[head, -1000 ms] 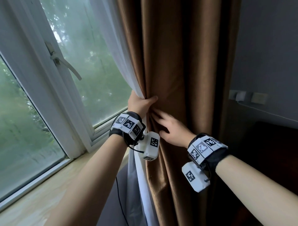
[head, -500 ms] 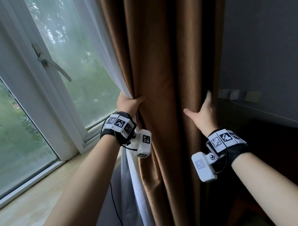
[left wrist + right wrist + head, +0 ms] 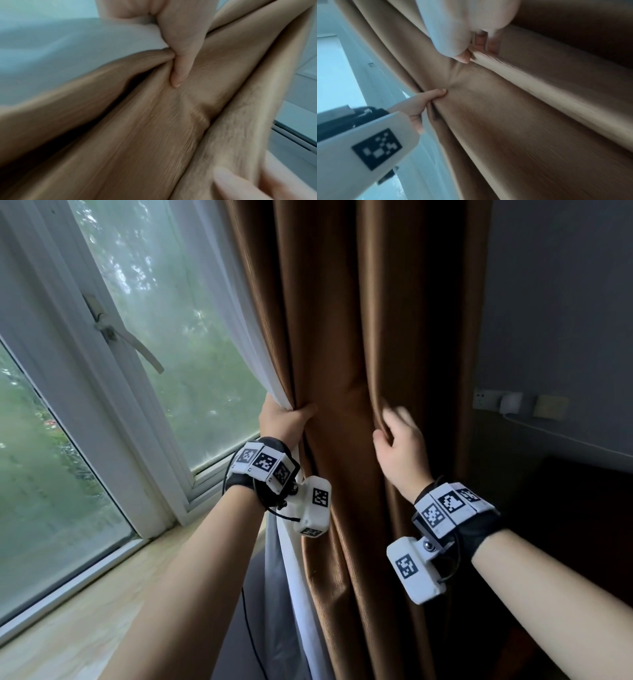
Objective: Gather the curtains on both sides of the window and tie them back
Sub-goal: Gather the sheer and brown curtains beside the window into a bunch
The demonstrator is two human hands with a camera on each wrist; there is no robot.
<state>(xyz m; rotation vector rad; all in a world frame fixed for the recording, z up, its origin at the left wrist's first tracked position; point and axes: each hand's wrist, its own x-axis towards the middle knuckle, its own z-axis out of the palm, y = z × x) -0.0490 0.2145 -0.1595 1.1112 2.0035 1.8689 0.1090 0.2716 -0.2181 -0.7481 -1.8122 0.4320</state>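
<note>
A brown curtain (image 3: 346,337) hangs in folds right of the window, with a white sheer curtain (image 3: 236,313) along its left edge. My left hand (image 3: 286,419) grips the bunched left edge of both, its thumb (image 3: 180,70) pressed across the brown cloth (image 3: 137,135). My right hand (image 3: 397,440) curls round a brown fold further right, and in the right wrist view the thumb (image 3: 462,56) pinches that fold (image 3: 530,83) against the fingers. The left hand (image 3: 426,100) also shows there, clutching the edge. No tie-back is in view.
The white-framed window (image 3: 113,419) with its handle (image 3: 137,347) fills the left side. A pale wooden sill (image 3: 68,631) runs below it. On the grey wall (image 3: 561,302) at right sit wall sockets (image 3: 513,404), above dark furniture (image 3: 565,525).
My right hand went from beside the left hand out to the curtain's right side, then came back leftward and closed on a fold. The left hand kept its grip.
</note>
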